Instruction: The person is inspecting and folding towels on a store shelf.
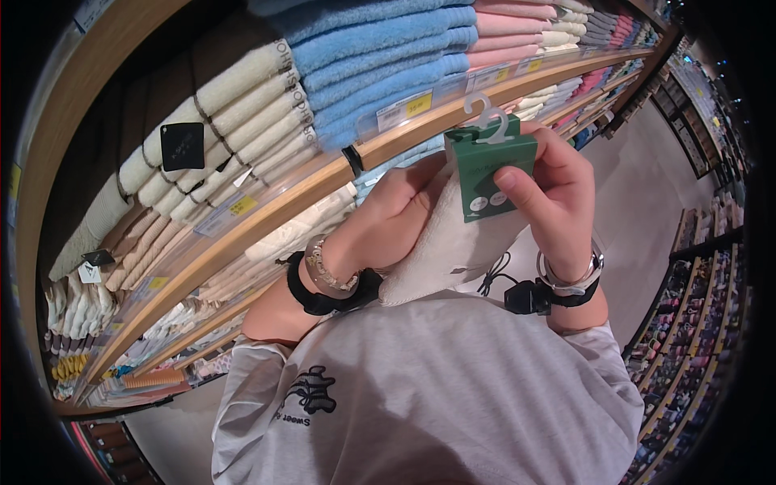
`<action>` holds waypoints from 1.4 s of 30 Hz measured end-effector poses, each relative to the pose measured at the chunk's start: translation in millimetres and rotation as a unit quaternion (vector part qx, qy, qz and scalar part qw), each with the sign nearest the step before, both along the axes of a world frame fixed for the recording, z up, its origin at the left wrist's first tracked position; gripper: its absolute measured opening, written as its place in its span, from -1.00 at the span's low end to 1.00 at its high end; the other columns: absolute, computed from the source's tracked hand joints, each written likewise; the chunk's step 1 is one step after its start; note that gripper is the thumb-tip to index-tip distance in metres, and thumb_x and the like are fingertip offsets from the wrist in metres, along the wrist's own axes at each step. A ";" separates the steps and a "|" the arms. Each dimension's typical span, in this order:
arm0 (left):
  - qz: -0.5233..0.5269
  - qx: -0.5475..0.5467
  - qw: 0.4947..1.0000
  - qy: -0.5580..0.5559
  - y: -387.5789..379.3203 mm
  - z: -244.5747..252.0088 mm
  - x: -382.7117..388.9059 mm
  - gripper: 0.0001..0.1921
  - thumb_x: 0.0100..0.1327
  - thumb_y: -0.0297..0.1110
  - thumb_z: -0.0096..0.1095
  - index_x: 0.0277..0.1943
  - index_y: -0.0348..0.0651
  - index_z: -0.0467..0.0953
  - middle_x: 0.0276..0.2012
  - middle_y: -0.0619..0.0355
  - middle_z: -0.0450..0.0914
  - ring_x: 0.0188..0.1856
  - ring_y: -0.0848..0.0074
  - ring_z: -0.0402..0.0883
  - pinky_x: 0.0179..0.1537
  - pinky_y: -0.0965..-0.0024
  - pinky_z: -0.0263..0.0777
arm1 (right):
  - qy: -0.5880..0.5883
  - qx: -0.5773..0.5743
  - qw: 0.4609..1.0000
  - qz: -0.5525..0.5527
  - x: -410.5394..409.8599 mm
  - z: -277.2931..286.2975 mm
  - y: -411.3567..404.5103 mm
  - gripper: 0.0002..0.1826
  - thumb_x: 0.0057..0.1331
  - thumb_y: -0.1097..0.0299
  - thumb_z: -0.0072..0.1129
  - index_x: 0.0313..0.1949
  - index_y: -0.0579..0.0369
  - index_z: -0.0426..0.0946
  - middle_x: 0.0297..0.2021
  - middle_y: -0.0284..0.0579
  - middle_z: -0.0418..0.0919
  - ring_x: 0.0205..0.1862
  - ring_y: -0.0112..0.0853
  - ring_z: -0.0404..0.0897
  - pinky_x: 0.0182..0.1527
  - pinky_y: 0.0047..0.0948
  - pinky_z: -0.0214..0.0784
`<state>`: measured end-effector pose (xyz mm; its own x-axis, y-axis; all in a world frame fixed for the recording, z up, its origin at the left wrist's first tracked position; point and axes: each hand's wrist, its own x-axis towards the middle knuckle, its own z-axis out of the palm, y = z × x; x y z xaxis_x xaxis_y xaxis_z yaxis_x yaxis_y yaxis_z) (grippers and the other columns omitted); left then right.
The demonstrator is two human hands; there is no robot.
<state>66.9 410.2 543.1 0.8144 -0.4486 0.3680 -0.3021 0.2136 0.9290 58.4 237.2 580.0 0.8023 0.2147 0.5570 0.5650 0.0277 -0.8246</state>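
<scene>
In front of my chest I hold a white terry-cloth item [454, 236], perhaps a towel. Attached at its top is a green cardboard header [494, 176] that bears writing. A second green card edge shows behind this one. Two translucent plastic hanger hooks [494, 124] rise from the cards. My right hand [561, 194] pinches the header, its thumb lying on the front and its fingers behind. My left hand [397, 212] grips the cloth from the other side, with most of its fingertips hidden. A corner of the cloth hangs down towards my shirt.
Wooden shelves [291, 188] run along the left and ahead, close beyond my hands. They carry folded blue towels [388, 66], cream towels [242, 103] and pink towels [506, 30]. Price labels line the shelf edge. Tiled floor [636, 176] and more stocked racks [685, 339] lie at right.
</scene>
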 end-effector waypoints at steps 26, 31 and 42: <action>0.019 0.115 0.991 -0.062 8.0 4.4 -7.4 -0.52 0.13 -0.20 0.21 0.04 -0.29 0.34 -0.18 -0.02 0.53 -0.17 0.41 0.51 -0.11 0.39 0.34 | -0.126 -0.201 0.961 -0.141 -1.1 -5.6 1.0 -0.57 0.04 0.33 0.32 -0.23 0.16 0.24 -0.58 -0.21 0.43 -0.59 -0.52 0.44 -0.52 -0.59 0.30; 0.033 0.112 0.990 -0.076 7.7 3.5 -8.7 -0.50 0.12 -0.17 0.22 0.04 -0.29 0.34 -0.21 -0.04 0.53 -0.18 0.39 0.52 -0.12 0.38 0.34 | -0.129 -0.172 0.972 -0.093 4.4 -8.3 2.2 -0.46 0.06 0.35 0.29 -0.03 0.16 0.20 -0.55 -0.17 0.47 -0.56 -0.48 0.49 -0.50 -0.58 0.32; 0.118 0.245 0.951 -0.145 24.6 8.9 -9.9 -0.46 0.02 -0.12 0.31 -0.04 -0.31 0.33 -0.61 0.05 0.38 -0.63 0.38 0.32 -0.47 0.42 0.26 | 0.124 -0.129 0.977 0.117 12.8 4.1 7.4 -0.60 0.04 0.44 0.30 -0.15 0.21 0.35 -0.44 -0.30 0.46 -0.41 -0.67 0.42 -0.36 -0.65 0.31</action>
